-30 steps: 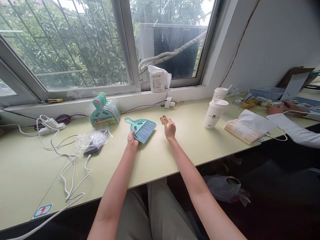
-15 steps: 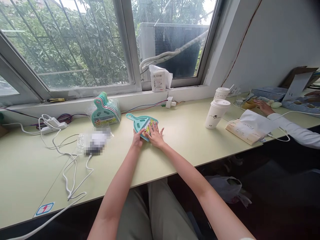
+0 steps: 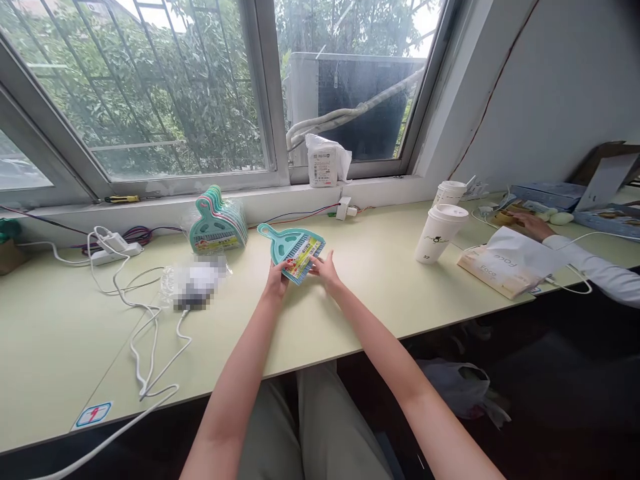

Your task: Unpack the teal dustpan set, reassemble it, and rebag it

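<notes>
**Dustpan held flat with a label card laid across it**

Dustpan point(image 3: 291, 243) in teal plastic lies on the pale green desk point(image 3: 375, 280), just in front of the person, handle pointing away toward the window. A colourful label card point(image 3: 306, 257) rests across its near edge. The left hand point(image 3: 277, 279) pinches the near left corner of the pan, fingers closed on it, apparently to steady it. The right hand point(image 3: 326, 269) has its fingers pressed on the card's right edge, seemingly to keep it lined up against the pan. A wrapped stack of dustpans point(image 3: 219, 227) stands behind, near the sill. Further right stand two paper cups point(image 3: 440, 230), and a co-worker's hand point(image 3: 529, 223) rests well apart.
</notes>
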A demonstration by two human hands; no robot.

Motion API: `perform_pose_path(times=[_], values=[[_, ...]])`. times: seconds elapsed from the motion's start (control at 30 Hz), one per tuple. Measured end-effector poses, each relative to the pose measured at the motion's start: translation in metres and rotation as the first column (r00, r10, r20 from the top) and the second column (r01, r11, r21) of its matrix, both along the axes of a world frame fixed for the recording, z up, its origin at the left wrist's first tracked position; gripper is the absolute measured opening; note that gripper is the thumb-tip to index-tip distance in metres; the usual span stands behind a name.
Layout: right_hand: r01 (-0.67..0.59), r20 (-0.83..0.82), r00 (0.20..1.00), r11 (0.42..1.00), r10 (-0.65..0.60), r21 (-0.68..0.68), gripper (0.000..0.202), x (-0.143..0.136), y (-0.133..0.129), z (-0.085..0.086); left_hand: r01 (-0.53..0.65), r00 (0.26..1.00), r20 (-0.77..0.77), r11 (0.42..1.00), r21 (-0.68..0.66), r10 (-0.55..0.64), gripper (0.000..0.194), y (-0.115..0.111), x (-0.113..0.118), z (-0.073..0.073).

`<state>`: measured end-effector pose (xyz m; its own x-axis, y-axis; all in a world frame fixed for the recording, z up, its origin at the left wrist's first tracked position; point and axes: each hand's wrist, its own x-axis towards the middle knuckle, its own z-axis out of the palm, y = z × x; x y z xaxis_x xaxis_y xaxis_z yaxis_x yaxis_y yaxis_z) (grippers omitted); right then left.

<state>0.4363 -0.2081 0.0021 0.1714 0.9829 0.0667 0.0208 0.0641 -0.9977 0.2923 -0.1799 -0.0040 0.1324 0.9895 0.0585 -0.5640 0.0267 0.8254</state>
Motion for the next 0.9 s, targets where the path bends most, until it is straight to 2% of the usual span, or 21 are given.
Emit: perform_pose_path(times=[0.07, 0.1, 0.23, 0.3, 0.33, 0.37, 0.4, 0.43, 0.47, 0.5, 0.53, 0.57, 0.6, 0.63, 0.7, 0.77, 0.83, 0.9], values=[[-0.128, -0.274, 0.955, 0.991, 0.116, -0.026, 0.053, 0.001, 0.001, -0.001, 0.039, 0.999, -0.021, 0.999, 0.013, -0.039, 0.054, 0.0, -0.003, 0.003], [-0.156, -0.356, 0.924, 0.988, 0.139, -0.021, 0.044, 0.0, 0.001, -0.001, 0.055, 0.998, -0.043, 0.998, 0.022, -0.054, 0.053, -0.001, -0.005, 0.006], [-0.158, -0.463, 0.875, 0.987, 0.138, -0.003, 0.026, -0.002, 0.0, 0.0, 0.089, 0.975, -0.214, 0.991, 0.097, -0.067, 0.047, 0.0, -0.015, 0.019], [-0.146, -0.486, 0.865, 0.989, 0.126, -0.004, 0.024, 0.0, 0.0, 0.001, 0.055, 0.922, -0.387, 0.984, 0.169, 0.015, 0.037, 0.001, -0.024, 0.025], [-0.138, -0.487, 0.865, 0.99, 0.121, 0.001, 0.024, 0.001, 0.001, 0.001, -0.016, 0.862, -0.49, 0.974, 0.226, 0.128, 0.034, 0.002, -0.029, 0.028], [-0.13, -0.482, 0.868, 0.991, 0.119, 0.009, 0.025, 0.003, 0.001, 0.001, -0.12, 0.757, -0.589, 0.945, 0.303, 0.284, 0.033, 0.002, -0.036, 0.03], [-0.123, -0.471, 0.874, 0.992, 0.116, 0.016, 0.026, 0.005, 0.001, 0.0, -0.235, 0.596, -0.663, 0.887, 0.397, 0.454, 0.033, 0.003, -0.044, 0.031], [-0.114, -0.459, 0.881, 0.993, 0.111, 0.022, 0.026, 0.007, 0.001, 0.0, -0.331, 0.39, -0.702, 0.803, 0.496, 0.595, 0.034, 0.003, -0.052, 0.032], [-0.108, -0.448, 0.888, 0.994, 0.108, 0.025, 0.027, 0.008, 0.002, -0.001, -0.395, 0.171, -0.713, 0.711, 0.582, 0.68, 0.036, 0.004, -0.061, 0.031], [-0.105, -0.438, 0.893, 0.994, 0.105, 0.026, 0.028, 0.01, 0.002, -0.002, -0.424, -0.026, -0.714, 0.639, 0.641, 0.7, 0.04, 0.004, -0.07, 0.029], [-0.102, -0.431, 0.897, 0.995, 0.102, 0.023, 0.028, 0.01, 0.003, -0.003, -0.431, -0.181, -0.72, 0.604, 0.67, 0.67, 0.044, 0.004, -0.078, 0.027], [-0.102, -0.424, 0.9, 0.995, 0.101, 0.02, 0.028, 0.011, 0.003, -0.004, -0.431, -0.291, -0.737, 0.604, 0.67, 0.61, 0.05, 0.004, -0.085, 0.024], [-0.103, -0.419, 0.902, 0.995, 0.101, 0.018, 0.028, 0.011, 0.004, -0.005, -0.428, -0.362, -0.765, 0.635, 0.644, 0.533, 0.054, 0.005, -0.091, 0.02], [-0.103, -0.414, 0.904, 0.995, 0.1, 0.017, 0.028, 0.011, 0.004, -0.006, -0.42, -0.4, -0.8, 0.686, 0.594, 0.448, 0.057, 0.007, -0.096, 0.017], [-0.1, -0.412, 0.906, 0.995, 0.096, 0.012, 0.027, 0.011, 0.005, -0.006, -0.383, -0.426, -0.859, 0.803, 0.457, 0.285, 0.054, 0.01, -0.1, 0.012], [-0.091, -0.414, 0.906, 0.996, 0.084, 0.003, 0.027, 0.01, 0.005, -0.006, -0.318, -0.453, -0.87, 0.877, 0.36, 0.193, 0.045, 0.015, -0.097, 0.009], [-0.078, -0.417, 0.906, 0.997, 0.068, -0.006, 0.027, 0.011, 0.006, -0.005, -0.208, -0.461, -0.861, 0.918, 0.339, 0.213, 0.039, 0.019, -0.088, 0.007], [-0.062, -0.423, 0.905, 0.998, 0.051, -0.012, 0.026, 0.013, 0.007, -0.004, -0.044, -0.396, -0.861, 0.93, 0.366, 0.32, 0.037, 0.022, -0.077, 0.005]])
